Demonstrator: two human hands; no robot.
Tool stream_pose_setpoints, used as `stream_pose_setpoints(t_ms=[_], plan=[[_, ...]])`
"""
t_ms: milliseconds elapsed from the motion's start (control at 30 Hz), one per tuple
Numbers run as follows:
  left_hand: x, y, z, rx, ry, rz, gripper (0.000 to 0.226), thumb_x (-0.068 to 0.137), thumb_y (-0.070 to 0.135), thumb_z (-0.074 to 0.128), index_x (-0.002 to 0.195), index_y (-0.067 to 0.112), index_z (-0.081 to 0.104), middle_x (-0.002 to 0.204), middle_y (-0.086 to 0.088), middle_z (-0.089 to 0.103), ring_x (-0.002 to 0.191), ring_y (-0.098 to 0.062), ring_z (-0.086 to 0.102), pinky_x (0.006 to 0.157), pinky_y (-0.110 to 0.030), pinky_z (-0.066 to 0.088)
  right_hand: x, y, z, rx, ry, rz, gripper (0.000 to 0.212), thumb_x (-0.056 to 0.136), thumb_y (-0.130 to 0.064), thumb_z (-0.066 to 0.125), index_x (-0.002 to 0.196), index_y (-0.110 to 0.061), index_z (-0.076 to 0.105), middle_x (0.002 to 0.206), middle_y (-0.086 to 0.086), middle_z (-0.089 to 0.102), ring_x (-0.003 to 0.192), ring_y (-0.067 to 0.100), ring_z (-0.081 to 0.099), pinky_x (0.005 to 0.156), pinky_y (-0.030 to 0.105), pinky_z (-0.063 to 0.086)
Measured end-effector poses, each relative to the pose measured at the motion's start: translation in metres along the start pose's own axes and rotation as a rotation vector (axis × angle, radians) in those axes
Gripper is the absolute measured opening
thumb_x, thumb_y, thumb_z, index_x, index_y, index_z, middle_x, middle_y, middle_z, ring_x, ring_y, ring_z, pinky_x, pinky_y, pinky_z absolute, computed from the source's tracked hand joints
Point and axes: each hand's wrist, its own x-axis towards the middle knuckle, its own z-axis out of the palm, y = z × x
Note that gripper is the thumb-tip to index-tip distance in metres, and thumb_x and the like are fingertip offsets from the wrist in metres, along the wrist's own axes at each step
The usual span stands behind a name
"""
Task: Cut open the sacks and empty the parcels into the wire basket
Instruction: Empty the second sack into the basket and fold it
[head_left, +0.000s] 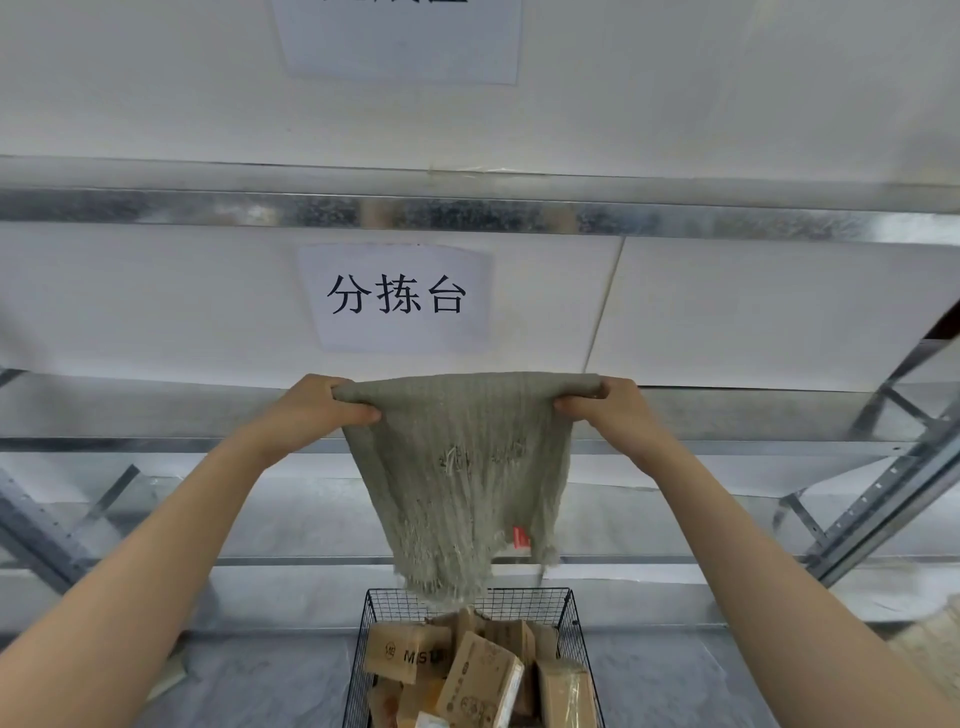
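Left hand (317, 410): I see it clamped on the sack's upper left corner, fingers curled over the bunched edge, thumb pressed against the front.
Right hand (605, 410): clamped the same way on the upper right corner.
Sack (457, 467): grey-green woven cloth, stretched between my 2 hands and hanging limp and flat. Its frayed lower end hangs just above the basket's far rim.
Red tag (521, 536): small, on the sack near its lower right edge.
Basket (530, 605): black wire, standing on the grey table (260, 686) near its far edge, directly below the sack.
Parcels (405, 657): several brown cardboard boxes piled and tilted inside the basket.
Sign (397, 296): white sheet with 3 black characters, on the wall behind the sack.
Rack (467, 215): metal beams and braces across the wall.
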Motion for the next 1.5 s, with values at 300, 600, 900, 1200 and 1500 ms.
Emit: stream_pose_setpoints(t_ms=[300, 600, 900, 1200, 1500], plan=[[-0.002, 0.003, 0.003, -0.363, 0.141, 0.005, 0.014, 0.083, 0.022, 0.07, 0.096, 0.018, 0.068, 0.091, 0.005, 0.074, 0.081, -0.01, 0.071, 0.064, -0.017, 0.053, 0.001, 0.001, 0.005, 0.152, 0.037, 0.007, 0.016, 0.088, -0.016, 0.066, 0.102, -0.009, 0.066, 0.092, -0.002, 0.07, 0.074, 0.004, 0.068, 0.06, 0.014, 0.052], [0.001, 0.006, 0.009, -0.349, 0.292, -0.052, 0.025, 0.089, 0.025, 0.063, 0.107, 0.019, 0.046, 0.098, -0.007, 0.058, 0.082, -0.02, 0.059, 0.065, -0.031, 0.046, -0.003, -0.002, 0.012, 0.142, 0.196, -0.016, 0.029, 0.087, -0.017, 0.067, 0.108, -0.018, 0.046, 0.082, 0.015, 0.067, 0.062, 0.018, 0.063, 0.053, 0.023, 0.052], [-0.005, 0.008, 0.009, -0.213, 0.261, 0.049, 0.024, 0.094, 0.011, 0.047, 0.078, 0.027, 0.055, 0.081, -0.002, 0.055, 0.064, -0.015, 0.043, 0.054, -0.026, 0.03, -0.006, -0.006, 0.017, 0.005, 0.156, -0.135, 0.021, 0.093, -0.007, 0.05, 0.099, -0.027, 0.056, 0.085, 0.019, 0.067, 0.064, 0.025, 0.056, 0.051, 0.021, 0.043], [-0.012, 0.015, 0.013, 0.2, -0.015, 0.036, 0.058, 0.073, 0.034, 0.076, 0.117, 0.033, 0.039, 0.11, 0.01, 0.043, 0.097, -0.011, 0.051, 0.071, -0.024, 0.044, -0.006, -0.004, 0.017, -0.23, -0.036, -0.141, 0.046, 0.083, -0.018, 0.057, 0.127, -0.029, 0.05, 0.121, -0.005, 0.043, 0.095, 0.001, 0.048, 0.072, 0.014, 0.039], [-0.01, 0.014, 0.032, 0.569, 0.414, 0.284, 0.058, 0.076, 0.034, 0.072, 0.121, 0.027, 0.037, 0.104, -0.003, 0.039, 0.103, -0.022, 0.038, 0.073, -0.034, 0.038, -0.01, 0.001, 0.023, -0.586, 0.126, -0.33, 0.063, 0.078, -0.017, 0.065, 0.133, -0.025, 0.037, 0.116, 0.0, 0.034, 0.113, 0.016, 0.027, 0.08, 0.03, 0.039]])
